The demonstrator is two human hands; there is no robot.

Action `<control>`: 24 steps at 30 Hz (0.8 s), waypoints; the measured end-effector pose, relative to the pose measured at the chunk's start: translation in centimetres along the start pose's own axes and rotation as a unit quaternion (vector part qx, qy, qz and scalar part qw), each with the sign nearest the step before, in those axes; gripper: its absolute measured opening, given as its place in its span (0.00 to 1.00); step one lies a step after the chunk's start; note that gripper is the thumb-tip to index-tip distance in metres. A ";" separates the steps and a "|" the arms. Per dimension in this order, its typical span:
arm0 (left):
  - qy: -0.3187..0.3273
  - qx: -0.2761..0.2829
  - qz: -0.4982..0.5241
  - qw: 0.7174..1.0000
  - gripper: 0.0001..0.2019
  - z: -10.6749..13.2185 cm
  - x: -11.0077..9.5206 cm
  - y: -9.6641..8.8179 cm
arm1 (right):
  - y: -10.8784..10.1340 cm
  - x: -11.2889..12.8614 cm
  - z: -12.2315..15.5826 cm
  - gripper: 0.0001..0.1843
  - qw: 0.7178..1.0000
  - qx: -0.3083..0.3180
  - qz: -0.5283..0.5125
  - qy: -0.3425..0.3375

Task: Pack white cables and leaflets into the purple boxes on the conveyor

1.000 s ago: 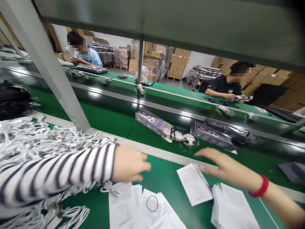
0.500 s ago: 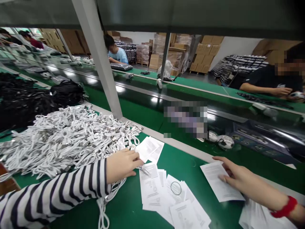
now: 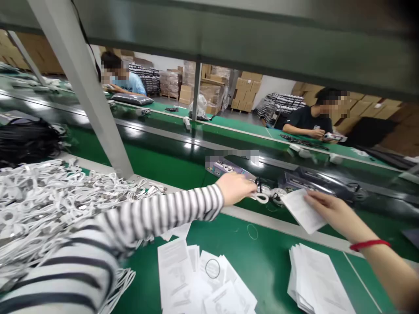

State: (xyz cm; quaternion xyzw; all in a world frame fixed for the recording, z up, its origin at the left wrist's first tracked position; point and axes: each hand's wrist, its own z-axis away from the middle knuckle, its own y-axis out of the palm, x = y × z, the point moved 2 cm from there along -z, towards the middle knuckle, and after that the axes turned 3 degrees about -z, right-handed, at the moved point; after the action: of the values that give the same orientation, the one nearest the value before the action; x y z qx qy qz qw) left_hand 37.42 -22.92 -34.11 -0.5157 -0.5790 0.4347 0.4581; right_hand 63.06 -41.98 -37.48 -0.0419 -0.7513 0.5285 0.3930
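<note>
My left hand [image 3: 237, 188], in a striped sleeve, reaches over the near edge of the conveyor line. Its fingers are closed on a coiled white cable [image 3: 261, 199], whose loop sticks out to the right. My right hand [image 3: 327, 213] pinches a folded white instruction leaflet [image 3: 303, 209] by its upper right corner, holding it tilted above the edge strip. Just beyond both hands lie a printed box [image 3: 225, 167] and a white round device with black patches [image 3: 278, 195], partly hidden by the leaflet.
A heap of white cables [image 3: 39, 205] covers the left of the green table [image 3: 262, 261]. Loose leaflets [image 3: 176, 270] spread at front centre; a leaflet stack [image 3: 317, 279] stands at right. A slanted grey post [image 3: 85, 96] rises at left. Co-workers sit across the line.
My left hand has moved right and forward from beside the cable heap to the line with the white cable. My right hand has lifted its leaflet towards the line. The view has swung right.
</note>
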 end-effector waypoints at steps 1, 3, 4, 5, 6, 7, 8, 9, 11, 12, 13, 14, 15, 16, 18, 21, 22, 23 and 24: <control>-0.009 -0.010 0.001 1.000 0.11 -2.9 0.1 1.1 | -0.1 0.0 -0.3 0.23 1.000 -0.002 0.007 0.002; -0.043 -0.004 0.006 0.999 0.11 -7.6 0.4 3.4 | -0.3 0.1 -0.8 0.24 1.000 -0.001 0.008 -0.002; -0.063 0.010 0.015 0.998 0.10 -9.2 0.5 4.4 | -0.5 0.1 -1.0 0.24 1.000 -0.010 0.020 -0.014; -0.080 0.028 0.026 0.996 0.10 -10.4 0.6 5.3 | -0.7 0.1 -1.3 0.24 0.999 -0.021 0.036 -0.026; -0.095 0.047 0.038 0.994 0.09 -11.1 0.8 6.1 | -0.8 0.1 -1.5 0.24 0.998 -0.029 0.052 -0.037; -0.106 0.063 0.050 0.991 0.08 -11.5 1.0 6.7 | -0.7 0.2 -1.9 0.24 0.996 -0.031 0.064 -0.046; -0.112 0.076 0.061 0.989 0.08 -11.7 1.1 7.2 | -0.6 0.3 -2.3 0.24 0.995 -0.028 0.072 -0.056; -0.114 0.084 0.071 0.987 0.09 -11.7 1.3 7.5 | -0.3 0.4 -2.9 0.23 0.995 -0.021 0.076 -0.069; -0.109 0.093 0.085 0.986 0.10 -11.5 1.4 7.9 | 0.5 0.9 -4.3 0.22 0.992 -0.002 0.080 -0.100; -0.106 0.096 0.089 0.986 0.10 -11.5 1.4 7.9 | 1.1 1.3 -5.1 0.21 0.990 0.010 0.084 -0.116; -0.102 0.096 0.088 0.986 0.09 -11.5 1.2 8.0 | 1.7 1.6 -5.9 0.21 0.987 0.022 0.091 -0.128; -0.099 0.091 0.083 0.987 0.09 -11.6 0.9 8.0 | 2.3 1.9 -6.7 0.20 0.985 0.030 0.101 -0.134; -0.097 0.079 0.076 0.989 0.10 -11.7 0.6 8.1 | 2.9 2.2 -7.5 0.20 0.984 0.033 0.112 -0.137; -0.097 0.065 0.071 0.991 0.10 -11.8 0.2 8.1 | 3.5 2.4 -8.1 0.19 0.982 0.035 0.123 -0.140; -0.099 0.039 0.070 0.992 0.11 -12.0 -0.4 8.2 | 4.8 2.6 -9.0 0.17 0.979 0.036 0.140 -0.146; -0.105 0.016 0.080 0.991 0.11 -11.8 -0.5 8.4 | 6.6 2.3 -9.3 0.13 0.974 0.035 0.161 -0.158; -0.106 0.000 0.088 0.990 0.11 -11.6 -0.3 8.4 | 7.0 2.2 -9.2 0.13 0.973 0.027 0.167 -0.160; -0.109 -0.023 0.098 0.989 0.11 -11.3 0.1 8.3 | 7.3 2.0 -9.1 0.13 0.972 0.012 0.173 -0.161; -0.116 -0.053 0.110 0.986 0.12 -11.0 0.6 8.2 | 7.4 1.9 -9.0 0.15 0.971 -0.007 0.179 -0.161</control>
State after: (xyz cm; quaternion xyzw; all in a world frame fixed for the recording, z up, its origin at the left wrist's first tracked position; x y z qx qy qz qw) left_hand 49.78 -21.25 -39.85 -0.5459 -0.5905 0.5079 0.3088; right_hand 64.82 -30.98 -41.39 -0.0923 -0.7886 0.5849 0.1657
